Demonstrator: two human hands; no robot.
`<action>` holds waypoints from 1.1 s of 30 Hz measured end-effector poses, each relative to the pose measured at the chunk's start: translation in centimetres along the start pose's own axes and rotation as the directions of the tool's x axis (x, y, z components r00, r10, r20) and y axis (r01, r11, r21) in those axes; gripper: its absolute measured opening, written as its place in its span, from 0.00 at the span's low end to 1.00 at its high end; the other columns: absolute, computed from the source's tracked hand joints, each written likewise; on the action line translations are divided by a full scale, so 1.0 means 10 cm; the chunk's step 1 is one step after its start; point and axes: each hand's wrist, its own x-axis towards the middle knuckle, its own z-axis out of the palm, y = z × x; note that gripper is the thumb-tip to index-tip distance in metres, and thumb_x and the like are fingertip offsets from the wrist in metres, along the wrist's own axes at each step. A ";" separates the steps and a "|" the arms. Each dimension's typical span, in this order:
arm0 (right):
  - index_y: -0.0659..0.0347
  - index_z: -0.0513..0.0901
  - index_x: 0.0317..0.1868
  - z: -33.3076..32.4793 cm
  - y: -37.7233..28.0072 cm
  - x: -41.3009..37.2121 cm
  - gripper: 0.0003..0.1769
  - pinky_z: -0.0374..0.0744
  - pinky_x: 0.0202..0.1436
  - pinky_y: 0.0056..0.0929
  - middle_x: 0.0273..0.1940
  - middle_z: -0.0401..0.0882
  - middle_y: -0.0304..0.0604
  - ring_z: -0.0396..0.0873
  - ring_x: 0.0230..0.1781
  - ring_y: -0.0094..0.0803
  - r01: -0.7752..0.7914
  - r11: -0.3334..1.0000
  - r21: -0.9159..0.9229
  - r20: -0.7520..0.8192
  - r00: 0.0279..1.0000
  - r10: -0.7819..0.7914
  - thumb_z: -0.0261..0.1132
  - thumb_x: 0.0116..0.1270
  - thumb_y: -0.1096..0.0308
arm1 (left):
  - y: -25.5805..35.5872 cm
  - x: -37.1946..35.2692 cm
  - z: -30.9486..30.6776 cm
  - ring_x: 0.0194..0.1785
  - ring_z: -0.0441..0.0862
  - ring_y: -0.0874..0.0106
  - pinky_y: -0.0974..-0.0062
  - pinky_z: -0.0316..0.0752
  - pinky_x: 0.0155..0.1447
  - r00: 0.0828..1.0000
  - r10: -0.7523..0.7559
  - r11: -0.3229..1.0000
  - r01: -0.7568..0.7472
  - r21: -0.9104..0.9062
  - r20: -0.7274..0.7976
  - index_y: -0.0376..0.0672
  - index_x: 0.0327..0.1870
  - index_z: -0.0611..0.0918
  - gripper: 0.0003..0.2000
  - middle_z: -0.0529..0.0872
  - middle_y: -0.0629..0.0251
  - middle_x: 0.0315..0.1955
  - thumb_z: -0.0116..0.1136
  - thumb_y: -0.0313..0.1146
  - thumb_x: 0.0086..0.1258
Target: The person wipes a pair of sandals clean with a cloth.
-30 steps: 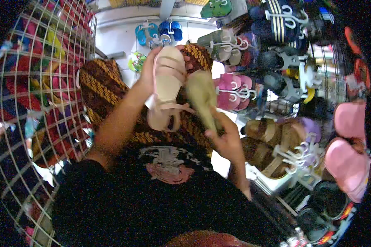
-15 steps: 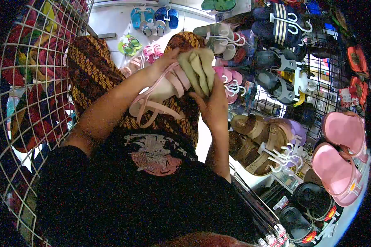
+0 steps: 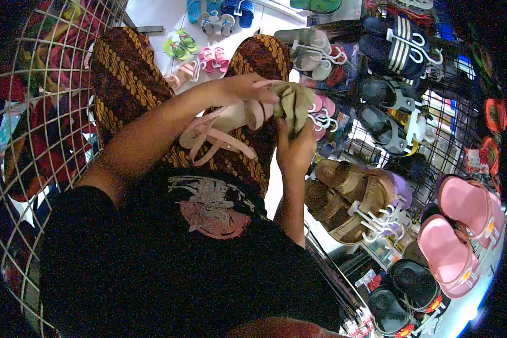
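1. The left hand (image 3: 239, 90), just above the middle of the frame, has its fingers curled over the front end of a pink sandal (image 3: 225, 121), gripping it from above.
2. The sandal lies roughly level, with its loose straps hanging toward the lower left, over the person's batik trousers (image 3: 124, 73).
3. The right hand (image 3: 296, 149) comes up from below and is closed around a bunched olive cloth (image 3: 294, 101).
4. The cloth is pressed against the sandal's toe end, right of centre and touching the left hand's fingertips.
5. A wire grid rack (image 3: 34, 169) fills the left edge of the frame.
6. At the right, brown sandals (image 3: 349, 197) hang on a white hanger, with pink clogs (image 3: 462, 236) further right and striped dark slides (image 3: 403, 48) at the upper right.
7. Small green sandals (image 3: 179, 45) lie on the floor at the top.
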 end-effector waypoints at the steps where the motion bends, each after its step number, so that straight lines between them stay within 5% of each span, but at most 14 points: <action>1: 0.68 0.70 0.56 0.05 -0.02 0.05 0.27 0.77 0.46 0.48 0.44 0.80 0.65 0.80 0.45 0.62 0.035 0.999 0.009 -0.051 0.998 -0.035 0.67 0.66 0.57 | -0.07 0.05 0.02 0.45 0.81 0.75 0.74 0.75 0.53 0.998 0.033 0.984 -0.024 0.179 -0.049 0.43 0.57 0.80 0.25 0.86 0.65 0.43 0.63 0.52 0.65; 3: 0.69 0.70 0.56 0.09 -0.13 0.14 0.28 0.77 0.47 0.48 0.43 0.80 0.65 0.79 0.44 0.62 0.101 0.995 0.017 -0.155 0.983 -0.097 0.67 0.65 0.57 | -0.11 0.04 0.05 0.50 0.78 0.74 0.74 0.71 0.58 0.993 0.103 0.982 -0.093 0.162 -0.059 0.42 0.56 0.81 0.25 0.85 0.66 0.48 0.63 0.51 0.66; 4: 0.70 0.67 0.63 0.03 -0.24 0.15 0.33 0.74 0.57 0.46 0.54 0.76 0.64 0.76 0.55 0.60 0.053 0.993 0.110 -0.069 0.997 -0.045 0.67 0.63 0.60 | -0.02 -0.01 0.05 0.51 0.77 0.75 0.74 0.70 0.59 0.996 0.074 0.991 -0.067 0.117 -0.049 0.42 0.57 0.81 0.25 0.84 0.66 0.49 0.64 0.51 0.66; 7: 0.69 0.69 0.61 0.07 -0.03 0.11 0.33 0.75 0.56 0.47 0.52 0.78 0.62 0.77 0.52 0.60 0.011 1.000 0.001 0.010 1.000 -0.011 0.69 0.61 0.60 | 0.04 -0.05 0.00 0.55 0.75 0.76 0.76 0.67 0.63 0.998 0.006 1.000 -0.006 0.012 -0.055 0.41 0.63 0.76 0.30 0.82 0.67 0.54 0.64 0.51 0.65; 9: 0.66 0.71 0.59 0.09 0.03 0.08 0.31 0.76 0.53 0.48 0.49 0.80 0.60 0.79 0.49 0.59 -0.014 0.999 0.049 -0.007 1.000 0.014 0.70 0.59 0.60 | 0.03 -0.04 -0.06 0.56 0.75 0.76 0.76 0.66 0.63 0.998 -0.012 0.998 0.016 0.053 -0.067 0.41 0.65 0.74 0.31 0.82 0.67 0.54 0.64 0.51 0.65; 10: 0.65 0.72 0.58 0.11 0.04 0.06 0.30 0.77 0.53 0.48 0.48 0.81 0.59 0.79 0.48 0.58 -0.016 0.997 0.076 -0.033 0.999 0.019 0.70 0.59 0.60 | -0.05 0.07 -0.06 0.58 0.74 0.75 0.76 0.66 0.64 1.000 0.022 0.998 -0.023 -0.064 -0.012 0.41 0.65 0.74 0.31 0.81 0.65 0.56 0.64 0.51 0.65; 15: 0.64 0.74 0.57 0.15 -0.11 0.24 0.28 0.77 0.53 0.47 0.46 0.82 0.56 0.81 0.46 0.55 0.086 0.996 0.037 -0.097 0.992 -0.082 0.69 0.59 0.61 | 0.15 -0.08 0.10 0.55 0.76 0.75 0.75 0.68 0.62 0.988 0.094 0.994 -0.086 0.075 -0.120 0.40 0.64 0.74 0.31 0.82 0.65 0.54 0.64 0.51 0.65; 16: 0.64 0.74 0.57 0.08 -0.16 0.24 0.28 0.77 0.54 0.46 0.48 0.81 0.57 0.81 0.47 0.54 -0.004 1.000 0.024 -0.010 1.000 0.005 0.69 0.59 0.60 | 0.09 -0.07 0.07 0.55 0.76 0.75 0.75 0.68 0.62 0.991 0.076 0.997 -0.071 0.041 -0.109 0.40 0.64 0.74 0.31 0.82 0.65 0.53 0.63 0.50 0.65; 19: 0.64 0.73 0.59 0.12 0.01 0.17 0.31 0.76 0.55 0.45 0.50 0.80 0.59 0.80 0.50 0.55 0.039 0.999 0.029 -0.027 0.999 -0.038 0.69 0.60 0.57 | 0.12 -0.04 -0.08 0.55 0.76 0.75 0.75 0.68 0.61 0.996 -0.060 0.995 0.065 0.077 -0.061 0.41 0.63 0.75 0.29 0.82 0.65 0.54 0.63 0.50 0.66; 20: 0.65 0.70 0.64 0.05 0.05 0.11 0.35 0.74 0.58 0.44 0.53 0.79 0.60 0.78 0.54 0.55 -0.096 0.992 0.086 0.088 0.992 0.089 0.68 0.61 0.54 | 0.12 -0.03 -0.12 0.55 0.76 0.75 0.75 0.68 0.62 0.992 -0.119 0.986 0.124 0.109 -0.050 0.41 0.62 0.75 0.29 0.81 0.65 0.55 0.62 0.50 0.66; 23: 0.67 0.77 0.52 0.17 0.05 0.19 0.25 0.79 0.44 0.42 0.38 0.84 0.57 0.84 0.40 0.51 0.156 0.986 -0.064 -0.165 0.972 -0.165 0.71 0.60 0.59 | 0.00 0.01 -0.13 0.54 0.76 0.75 0.75 0.68 0.61 0.999 -0.044 0.996 0.043 0.075 0.016 0.41 0.63 0.75 0.30 0.81 0.65 0.54 0.60 0.53 0.67; 27: 0.66 0.77 0.50 0.08 -0.20 0.28 0.24 0.79 0.42 0.42 0.38 0.84 0.57 0.84 0.38 0.51 -0.003 0.997 0.072 -0.051 0.999 0.007 0.71 0.60 0.57 | -0.74 0.02 -0.39 0.58 0.74 0.70 0.69 0.71 0.64 0.992 -0.077 0.981 0.057 -0.187 -0.100 0.45 0.69 0.69 0.30 0.77 0.62 0.59 0.60 0.49 0.69; 30: 0.65 0.77 0.49 0.17 0.10 0.08 0.24 0.80 0.41 0.42 0.37 0.84 0.56 0.84 0.38 0.50 0.032 0.998 0.046 -0.110 0.994 -0.027 0.71 0.60 0.57 | -0.24 -0.02 -0.22 0.46 0.78 0.76 0.74 0.72 0.51 0.995 0.076 0.997 -0.076 0.008 -0.060 0.38 0.57 0.78 0.31 0.85 0.67 0.43 0.55 0.60 0.68; 33: 0.65 0.77 0.49 0.15 0.08 0.08 0.24 0.80 0.41 0.42 0.38 0.84 0.56 0.85 0.38 0.51 -0.003 0.997 0.071 -0.109 0.994 0.010 0.72 0.60 0.57 | -0.11 -0.02 -0.22 0.42 0.77 0.78 0.74 0.72 0.48 0.999 0.014 0.979 -0.004 0.202 -0.049 0.38 0.54 0.79 0.32 0.84 0.68 0.38 0.55 0.63 0.66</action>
